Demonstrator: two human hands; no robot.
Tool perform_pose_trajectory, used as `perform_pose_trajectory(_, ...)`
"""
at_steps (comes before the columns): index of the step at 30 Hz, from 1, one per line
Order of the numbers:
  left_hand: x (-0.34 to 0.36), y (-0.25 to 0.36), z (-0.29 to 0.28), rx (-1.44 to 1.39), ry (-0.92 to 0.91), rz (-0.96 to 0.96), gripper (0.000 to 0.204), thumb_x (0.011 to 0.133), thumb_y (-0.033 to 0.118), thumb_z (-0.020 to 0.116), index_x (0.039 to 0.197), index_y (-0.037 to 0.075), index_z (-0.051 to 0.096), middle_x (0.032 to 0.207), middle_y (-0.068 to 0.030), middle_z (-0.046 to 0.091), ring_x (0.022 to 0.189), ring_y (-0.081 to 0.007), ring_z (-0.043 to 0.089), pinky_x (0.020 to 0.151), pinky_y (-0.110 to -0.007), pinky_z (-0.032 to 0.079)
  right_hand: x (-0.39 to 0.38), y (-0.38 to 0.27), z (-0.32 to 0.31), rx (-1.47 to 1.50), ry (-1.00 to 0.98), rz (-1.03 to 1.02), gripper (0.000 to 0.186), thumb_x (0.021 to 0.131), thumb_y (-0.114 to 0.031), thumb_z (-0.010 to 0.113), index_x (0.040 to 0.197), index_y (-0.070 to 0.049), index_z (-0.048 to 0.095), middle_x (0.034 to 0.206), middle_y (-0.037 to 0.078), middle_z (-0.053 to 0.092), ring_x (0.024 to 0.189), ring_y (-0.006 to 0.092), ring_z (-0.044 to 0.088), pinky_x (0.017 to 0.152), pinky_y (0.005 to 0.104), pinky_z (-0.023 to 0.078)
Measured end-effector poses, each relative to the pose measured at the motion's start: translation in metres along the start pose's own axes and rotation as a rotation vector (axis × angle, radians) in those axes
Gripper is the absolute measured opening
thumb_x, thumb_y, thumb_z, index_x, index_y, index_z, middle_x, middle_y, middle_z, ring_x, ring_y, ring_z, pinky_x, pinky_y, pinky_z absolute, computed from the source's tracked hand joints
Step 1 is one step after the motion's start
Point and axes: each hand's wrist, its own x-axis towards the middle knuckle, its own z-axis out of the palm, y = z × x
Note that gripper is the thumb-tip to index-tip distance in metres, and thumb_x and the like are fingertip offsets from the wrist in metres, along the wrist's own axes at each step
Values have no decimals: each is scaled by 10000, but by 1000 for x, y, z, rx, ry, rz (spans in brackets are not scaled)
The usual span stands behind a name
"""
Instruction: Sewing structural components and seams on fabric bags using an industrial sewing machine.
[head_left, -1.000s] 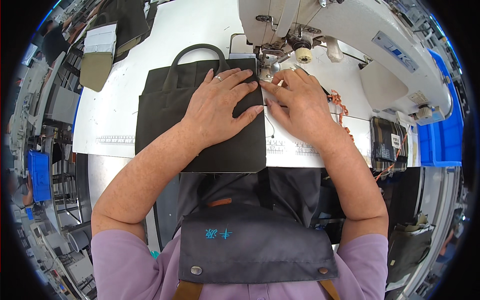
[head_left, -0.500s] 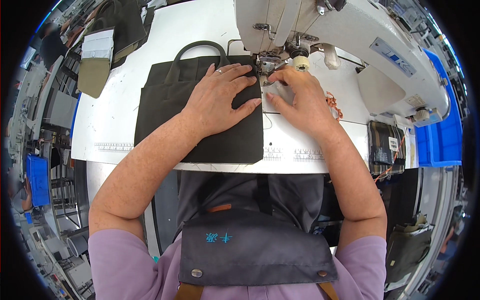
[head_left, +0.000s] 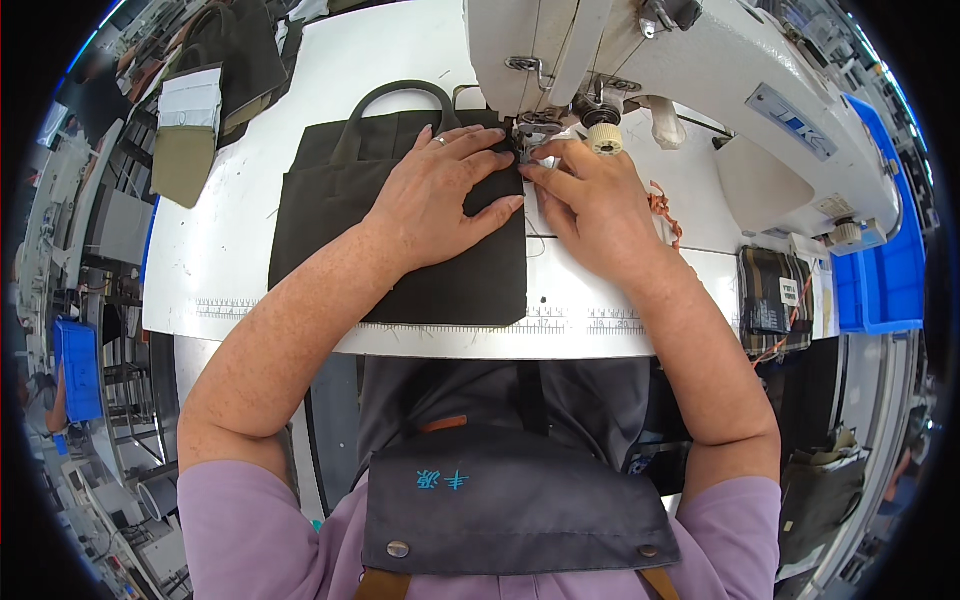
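Observation:
A dark olive fabric bag (head_left: pixel 400 285) with a looped handle (head_left: pixel 405 88) lies flat on the white table. My left hand (head_left: pixel 445 190) rests on it, palm down and fingers spread, near its right edge. Beside that edge, under the head of a white sewing machine (head_left: pixel 690 60), is my right hand (head_left: pixel 595 195). Its fingers are drawn together close to the presser foot (head_left: pixel 525 150) and the bag's border. Whatever is between those fingertips is too small or hidden to make out.
Orange thread scraps (head_left: pixel 664 213) lie right of my right hand. A plaid fabric bundle (head_left: pixel 775 290) sits at the right corner, beside a blue bin (head_left: pixel 877 285). More dark bags (head_left: pixel 235 60) and an olive pouch (head_left: pixel 183 165) are at the far left. A ruler strip (head_left: pixel 600 322) runs along the front edge.
My right hand's fingers have closed together and moved slightly left toward the presser foot and bag edge. My left hand and the bag have stayed nearly still.

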Motion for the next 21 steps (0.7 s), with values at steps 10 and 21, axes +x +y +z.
perform_pose_trajectory(10, 7, -7, 0, -49, -13, 24, 444, 919, 356, 732, 1253, 66, 700, 1410, -141, 613, 1365, -333, 538, 1176, -603, 357, 3, -8, 1, -110, -26, 80, 229, 857, -140, 699, 1067, -103, 784, 985, 39, 689, 986, 235, 618, 800, 397, 463)
perform_pose_trajectory(21, 10, -8, -2, -40, -13, 40, 467, 915, 354, 742, 1266, 50, 699, 1406, -171, 620, 1369, -340, 540, 1174, -603, 363, 2, -6, 3, -135, -16, 73, 271, 854, -161, 693, 1109, -113, 771, 993, 35, 674, 987, 227, 601, 814, 390, 460)
